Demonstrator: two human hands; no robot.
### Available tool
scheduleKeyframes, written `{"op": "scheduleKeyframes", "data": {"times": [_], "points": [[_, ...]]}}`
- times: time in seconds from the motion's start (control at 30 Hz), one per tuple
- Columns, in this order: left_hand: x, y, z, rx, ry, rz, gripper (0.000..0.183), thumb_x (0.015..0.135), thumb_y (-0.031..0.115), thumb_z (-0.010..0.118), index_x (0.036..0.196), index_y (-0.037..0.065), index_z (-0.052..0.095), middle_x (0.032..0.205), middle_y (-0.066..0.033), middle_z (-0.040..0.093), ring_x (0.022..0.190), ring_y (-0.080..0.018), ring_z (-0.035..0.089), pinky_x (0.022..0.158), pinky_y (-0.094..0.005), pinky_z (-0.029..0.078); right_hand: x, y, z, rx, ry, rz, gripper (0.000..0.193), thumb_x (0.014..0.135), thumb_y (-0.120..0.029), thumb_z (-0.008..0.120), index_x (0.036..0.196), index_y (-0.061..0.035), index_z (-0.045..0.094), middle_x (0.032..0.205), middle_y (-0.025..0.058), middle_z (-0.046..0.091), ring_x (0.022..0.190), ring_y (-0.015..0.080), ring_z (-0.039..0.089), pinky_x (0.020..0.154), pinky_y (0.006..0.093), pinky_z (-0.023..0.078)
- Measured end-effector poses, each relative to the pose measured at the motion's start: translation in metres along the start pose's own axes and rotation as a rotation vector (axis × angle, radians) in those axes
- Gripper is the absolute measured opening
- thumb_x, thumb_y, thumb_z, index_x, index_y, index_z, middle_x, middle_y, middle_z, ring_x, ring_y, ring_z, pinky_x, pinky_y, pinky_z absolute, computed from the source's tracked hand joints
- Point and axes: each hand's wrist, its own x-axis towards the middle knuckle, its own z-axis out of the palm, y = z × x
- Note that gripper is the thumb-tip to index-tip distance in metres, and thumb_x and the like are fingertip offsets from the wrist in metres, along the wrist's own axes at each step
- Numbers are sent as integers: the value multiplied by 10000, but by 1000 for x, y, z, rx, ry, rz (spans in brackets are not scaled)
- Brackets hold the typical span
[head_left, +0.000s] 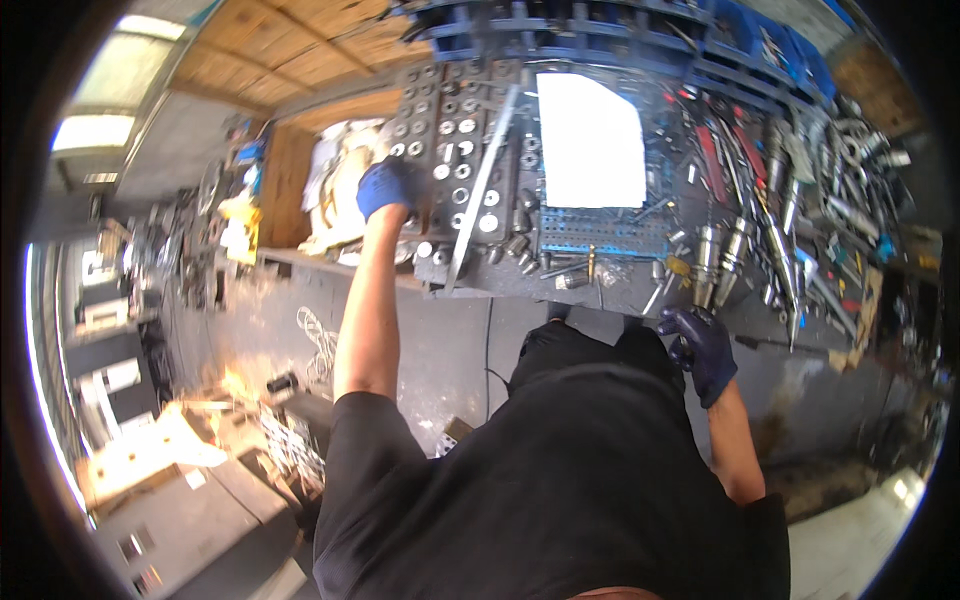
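My left hand (383, 191), in a blue glove, reaches out over the border between a wooden bin of pale rags (338, 180) and a dark tray of ring-shaped metal parts (440, 130). Motion smears its fingers, so what they touch is unclear. In a darker glove, my right hand (703, 352) hangs at the bench's front edge, just below two metal tool holders (707, 262). Its fingers are bent and apart, with nothing visible between them. A long steel ruler-like strip (483, 190) lies slantwise across the tray.
A white paper sheet (592, 140) covers part of a blue perforated rack (600, 232). Wrenches and other hand tools (775, 210) crowd the right side. Blue bins (610, 35) line the back. Coiled cord (318, 340) lies on the floor at left.
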Motion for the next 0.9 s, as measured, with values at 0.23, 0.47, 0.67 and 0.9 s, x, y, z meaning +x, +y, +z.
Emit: {"op": "scheduleKeyframes", "data": {"times": [0.23, 0.47, 0.67, 0.9], "points": [[2, -3, -9, 40, 83, 133, 458, 867, 444, 654, 1140, 87, 743, 1017, -197, 750, 970, -384, 720, 873, -478, 562, -22, 7, 28, 100, 153, -66, 249, 983, -229, 635, 1136, -49, 716, 929, 36, 742, 739, 85, 617, 633, 239, 464], [-124, 106, -51, -630, -347, 589, 468, 840, 272, 792, 1246, 68, 680, 1085, -163, 743, 1013, -330, 715, 869, -443, 556, -13, 19, 49, 270, 88, -72, 301, 902, -145, 741, 1188, -60, 698, 911, 23, 690, 815, 111, 635, 705, 266, 517], [-223, 197, -30, -640, -559, 885, 795, 702, 211, 876, 1414, 71, 549, 1138, -199, 719, 1046, -348, 710, 899, -420, 563, 6, 25, 70, -57, 82, -249, 509, 864, -281, 793, 1288, -43, 641, 1137, 105, 734, 995, 185, 697, 873, 335, 563], [-234, 227, -11, -965, -566, 848, 626, 737, 60, 829, 1318, 8, 603, 1233, -141, 695, 1127, -258, 675, 1009, -367, 514, -10, 28, 42, -375, 134, -358, 637, 825, -416, 794, 1325, -67, 611, 1140, 207, 723, 1033, 293, 717, 906, 369, 546]]}}
